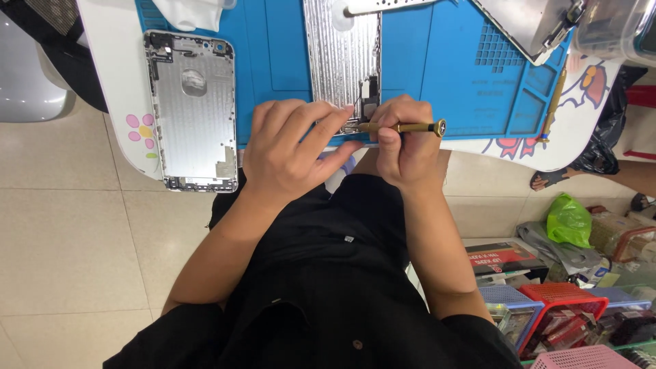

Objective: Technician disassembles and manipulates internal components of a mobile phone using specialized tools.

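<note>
Partly hidden: screwdriver (403, 127) tip, under right hand (404, 140) gripping it. Left hand (290, 150) presses one ridged phone panel (340, 55), top cut off. Two phone shells; second (193, 109) lies apart.

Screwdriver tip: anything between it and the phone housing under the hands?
Nothing visible. The right hand holds the gold screwdriver with its tip at the ribbed phone housing; the left hand presses beside the tip, hiding the contact point.
</note>
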